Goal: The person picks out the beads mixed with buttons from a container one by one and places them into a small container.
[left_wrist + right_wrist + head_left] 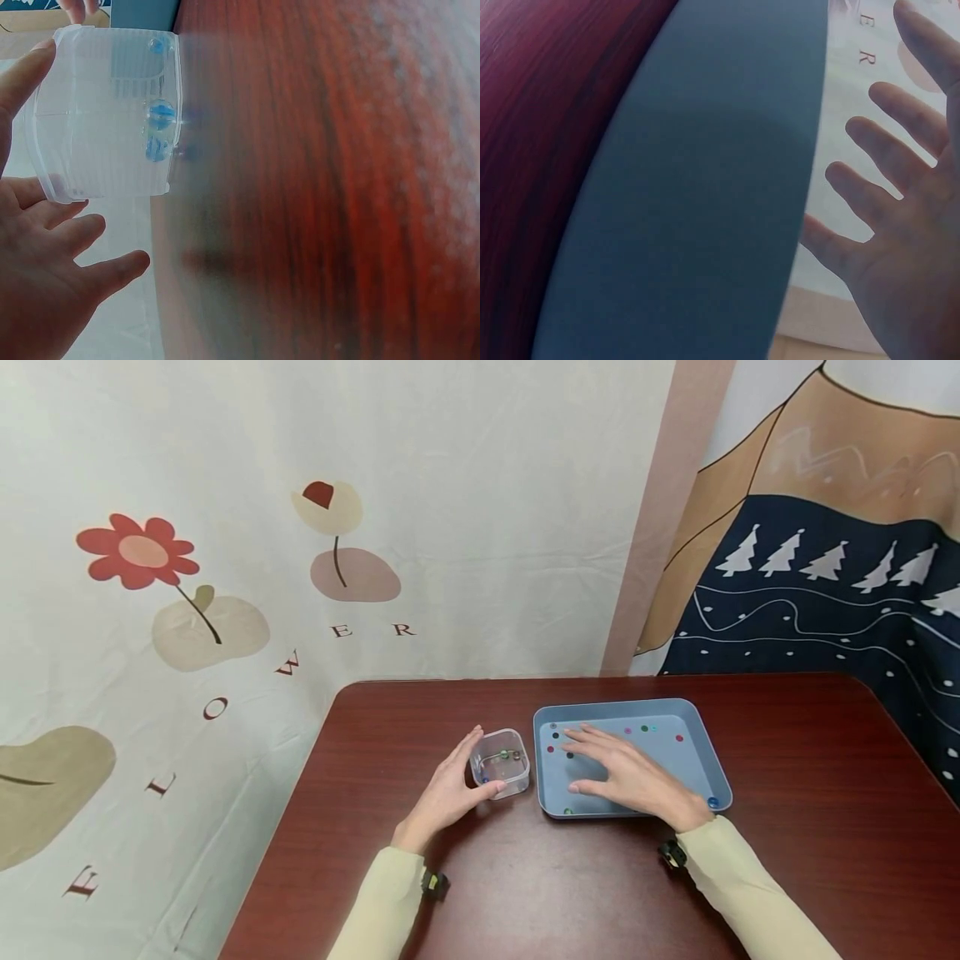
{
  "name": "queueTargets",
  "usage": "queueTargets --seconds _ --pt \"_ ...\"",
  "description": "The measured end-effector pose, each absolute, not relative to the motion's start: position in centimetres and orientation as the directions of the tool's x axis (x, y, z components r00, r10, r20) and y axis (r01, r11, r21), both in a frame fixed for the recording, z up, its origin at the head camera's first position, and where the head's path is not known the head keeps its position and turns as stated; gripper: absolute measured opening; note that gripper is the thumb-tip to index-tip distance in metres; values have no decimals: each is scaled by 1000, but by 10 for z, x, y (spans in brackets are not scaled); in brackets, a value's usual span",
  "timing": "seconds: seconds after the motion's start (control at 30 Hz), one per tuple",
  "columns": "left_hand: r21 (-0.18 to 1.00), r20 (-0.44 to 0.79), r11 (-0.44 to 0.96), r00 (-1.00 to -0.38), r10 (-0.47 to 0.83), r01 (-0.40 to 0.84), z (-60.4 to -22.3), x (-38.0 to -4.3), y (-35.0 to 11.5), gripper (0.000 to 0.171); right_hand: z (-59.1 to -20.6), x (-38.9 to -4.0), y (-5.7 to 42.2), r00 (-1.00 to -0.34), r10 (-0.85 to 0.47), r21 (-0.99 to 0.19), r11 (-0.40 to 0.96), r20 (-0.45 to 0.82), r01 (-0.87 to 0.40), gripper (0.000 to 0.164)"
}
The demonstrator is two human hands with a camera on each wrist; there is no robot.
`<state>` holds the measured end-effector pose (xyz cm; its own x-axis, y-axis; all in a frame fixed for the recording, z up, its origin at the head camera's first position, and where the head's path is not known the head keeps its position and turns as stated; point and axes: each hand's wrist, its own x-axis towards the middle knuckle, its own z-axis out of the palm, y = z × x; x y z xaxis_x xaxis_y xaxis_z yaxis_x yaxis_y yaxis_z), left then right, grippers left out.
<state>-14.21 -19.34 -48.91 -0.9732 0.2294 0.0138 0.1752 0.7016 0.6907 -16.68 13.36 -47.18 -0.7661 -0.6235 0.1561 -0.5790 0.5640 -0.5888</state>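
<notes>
A small clear plastic box (pixel 515 787) stands on the table, left of a blue tray (pixel 686 772). My left hand (pixel 447 791) holds the box, thumb on its near side and fingers along its left. Inside, several small glass marbles (pixel 160 115) lie on the bottom, some with blue swirls. Over the left half of the tray is my right hand (pixel 626 774), palm down, fingers spread, with nothing in its grasp. Small coloured marbles are scattered across the tray, among them a red one (pixel 679 738) and a larger blue one (pixel 714 802) in the near right corner.
Both things stand on a dark red-brown wooden table (pixel 540 893). Behind its far edge hangs a pale printed curtain (pixel 487 527), with a dark blue and tan one (pixel 810 602) at the right. Each wrist wears a small black device (pixel 435 884).
</notes>
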Motion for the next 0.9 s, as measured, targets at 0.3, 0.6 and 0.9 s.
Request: queueTargets --seconds 0.3,0.6,0.9 --pt "686 8 707 -973 231 173 -489 -142 -194 95 -478 -168 140 -757 -643 -533 603 115 -593 71" --pt "694 9 699 -972 234 175 -487 -140 -193 95 -487 -168 137 -743 -664 -478 629 79 -613 76" --pt "692 12 701 -973 230 174 -487 -140 -193 95 -491 -168 129 -725 -685 -447 628 70 -637 71"
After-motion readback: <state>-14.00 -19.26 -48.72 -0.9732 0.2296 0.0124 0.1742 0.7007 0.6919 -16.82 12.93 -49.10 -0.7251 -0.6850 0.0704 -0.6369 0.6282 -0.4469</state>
